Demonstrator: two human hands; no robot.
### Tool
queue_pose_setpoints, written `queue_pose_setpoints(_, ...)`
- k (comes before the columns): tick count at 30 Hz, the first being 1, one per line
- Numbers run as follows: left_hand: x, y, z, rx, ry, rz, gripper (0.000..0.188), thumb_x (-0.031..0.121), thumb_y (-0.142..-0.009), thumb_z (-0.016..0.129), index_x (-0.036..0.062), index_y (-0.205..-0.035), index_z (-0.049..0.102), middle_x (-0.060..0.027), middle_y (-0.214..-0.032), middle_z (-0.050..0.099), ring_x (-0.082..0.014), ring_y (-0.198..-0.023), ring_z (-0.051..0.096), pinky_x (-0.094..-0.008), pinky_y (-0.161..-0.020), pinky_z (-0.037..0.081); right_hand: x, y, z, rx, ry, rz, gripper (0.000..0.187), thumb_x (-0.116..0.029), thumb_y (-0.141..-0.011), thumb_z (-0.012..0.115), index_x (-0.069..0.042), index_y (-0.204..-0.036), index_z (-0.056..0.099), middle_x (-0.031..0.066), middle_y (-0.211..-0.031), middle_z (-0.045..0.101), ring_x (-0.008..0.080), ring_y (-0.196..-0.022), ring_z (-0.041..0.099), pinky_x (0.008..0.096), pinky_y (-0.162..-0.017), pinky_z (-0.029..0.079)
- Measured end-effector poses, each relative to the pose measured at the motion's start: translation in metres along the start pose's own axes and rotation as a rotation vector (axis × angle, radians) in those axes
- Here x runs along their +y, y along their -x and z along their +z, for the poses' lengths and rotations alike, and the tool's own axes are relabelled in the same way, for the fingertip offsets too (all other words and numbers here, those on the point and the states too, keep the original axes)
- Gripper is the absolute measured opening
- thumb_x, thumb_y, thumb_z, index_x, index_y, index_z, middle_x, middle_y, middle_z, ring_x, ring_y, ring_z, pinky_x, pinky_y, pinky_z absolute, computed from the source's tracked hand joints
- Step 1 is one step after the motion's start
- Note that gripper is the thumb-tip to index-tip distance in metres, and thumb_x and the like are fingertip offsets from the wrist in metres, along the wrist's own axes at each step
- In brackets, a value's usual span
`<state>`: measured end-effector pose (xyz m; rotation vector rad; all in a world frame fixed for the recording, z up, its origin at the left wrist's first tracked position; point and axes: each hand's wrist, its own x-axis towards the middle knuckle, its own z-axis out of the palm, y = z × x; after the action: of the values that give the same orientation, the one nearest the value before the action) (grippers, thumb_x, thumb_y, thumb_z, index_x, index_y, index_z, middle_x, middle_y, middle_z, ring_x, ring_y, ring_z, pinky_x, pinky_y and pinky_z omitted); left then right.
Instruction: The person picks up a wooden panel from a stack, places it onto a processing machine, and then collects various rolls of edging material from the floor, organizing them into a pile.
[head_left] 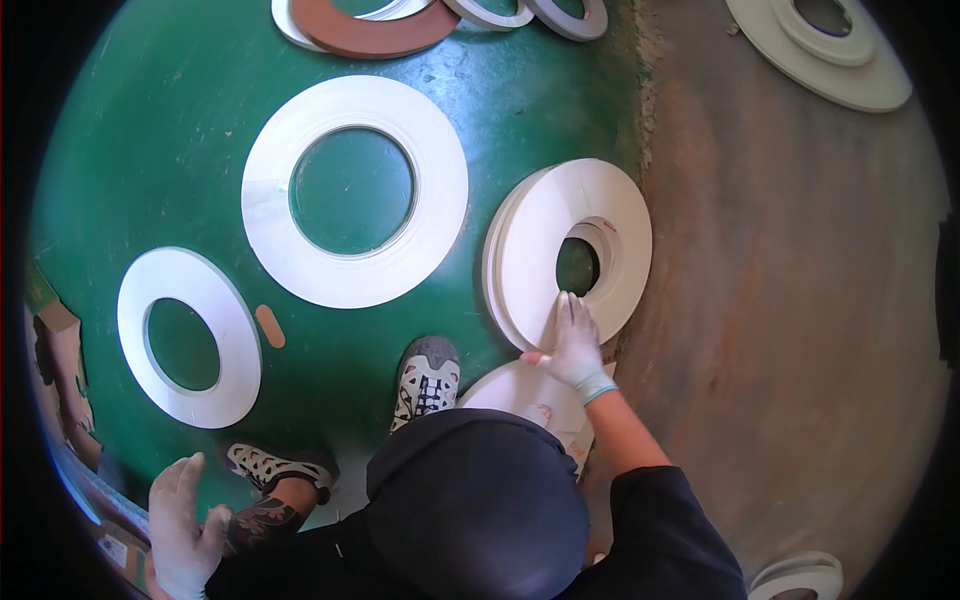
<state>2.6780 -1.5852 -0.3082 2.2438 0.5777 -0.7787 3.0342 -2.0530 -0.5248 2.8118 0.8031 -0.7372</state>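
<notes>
1. R hand (577,350), in a pale glove w/ a teal cuff edge, lies palm-down on the near side of a stack of wht rings (625,225). Fingers straight & close tog., thumb out to the side; fingertips reach the edge of the centre hole.
2. L hand (188,520), also pale-gloved, is at btm left, fingers extended, thumb apart, nothing in it. It's well apart from the stack.
3. The stack sits on the green floor (200,130), right of centre, by the border w/ the brown floor (780,300). Its rings lie a bit offset, w/ the hole showing.
4. Just below it, a pale flat piece (505,388) w/ reddish marks, partly hidden by the R hand & the dark cap (480,500).
5. Two patterned shoes, one (426,380) nr that piece, one (280,467) nearer the L hand.
6. Left of the stack: a lg. wht ring (270,215), flat. Further left & lower, a smaller wht ring (135,340), w/ a tan round-ended strip (270,326) just beside it.
7. Top edge: a brown ring (375,38) overlapping wht ones; a grey ring (570,22) to its right.
8. Top right, on brown: a lg. pale disc (800,65) w/ a smaller ring on top.
9. Btm right: more wht rings (800,570), cut off. Far left: torn cardboard (65,350).
</notes>
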Motion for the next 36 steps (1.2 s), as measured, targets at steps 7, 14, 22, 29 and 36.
queue_pose_setpoints(7, 0.003, 0.011, 0.021, 0.013, -0.024, -0.110, 0.069, 0.008, -0.081, 0.073, -0.0030, -0.145, 0.052, -0.0280, -0.135, 0.059, -0.0453, -0.127, 0.055, -0.0501, -0.112, 0.041, -0.022, -0.006, -0.004, -0.095, 0.115, 0.120, 0.130, -0.057, -0.066, 0.091, -0.002, -0.162, 0.022, 0.0234, -0.147, 0.043, 0.0413, -0.142, 0.037, 0.0555, -0.123, 0.024)
queue_pose_setpoints(14, 0.001, 0.017, 0.017, 0.088, -0.037, -0.102, 0.068, 0.013, -0.080, 0.077, -0.0052, -0.141, 0.053, -0.0277, -0.128, 0.063, -0.0463, -0.121, 0.058, -0.0513, -0.108, 0.044, -0.029, 0.000, -0.001, -0.145, 0.120, 0.171, 0.127, -0.057, -0.071, 0.088, -0.003, -0.163, 0.019, 0.0236, -0.148, 0.041, 0.0428, -0.143, 0.035, 0.0543, -0.123, 0.023)
queue_pose_setpoints(22, 0.018, -0.027, 0.009, -0.034, 0.051, 0.093, 0.058, 0.024, -0.084, 0.076, -0.0057, -0.131, 0.060, -0.0252, -0.112, 0.069, -0.0449, -0.105, 0.065, -0.0517, -0.094, 0.051, 0.000, -0.068, 0.014, -0.036, -0.508, 0.058, 0.126, -0.057, -0.071, 0.090, 0.007, -0.157, 0.025, 0.0296, -0.132, 0.062, 0.0418, -0.122, 0.063, 0.0443, -0.109, 0.047)
queue_pose_setpoints(29, 0.029, -0.213, 0.012, -0.034, -0.259, 0.375, 0.054, 0.038, -0.090, 0.068, -0.0003, -0.127, 0.062, -0.0205, -0.104, 0.070, -0.0405, -0.099, 0.067, -0.0511, -0.090, 0.052, -0.006, -0.094, 0.026, 0.107, -0.863, 0.218, 0.104, -0.052, -0.072, 0.092, 0.008, -0.143, 0.043, 0.0262, -0.131, 0.065, 0.0358, -0.121, 0.066, 0.0398, -0.104, 0.050)
queue_pose_setpoints(36, 0.027, -0.375, 0.039, 0.140, -0.193, -0.107, 0.111, 0.058, -0.081, 0.076, 0.0040, -0.163, 0.025, -0.0255, -0.171, 0.014, -0.0433, -0.159, 0.009, -0.0524, -0.128, 0.013, -0.010, -0.087, 0.003, -0.029, -0.666, 0.198, 0.093, -0.059, -0.077, 0.086, 0.010, -0.131, 0.054, 0.0293, -0.120, 0.069, 0.0403, -0.112, 0.069, 0.0417, -0.101, 0.052)
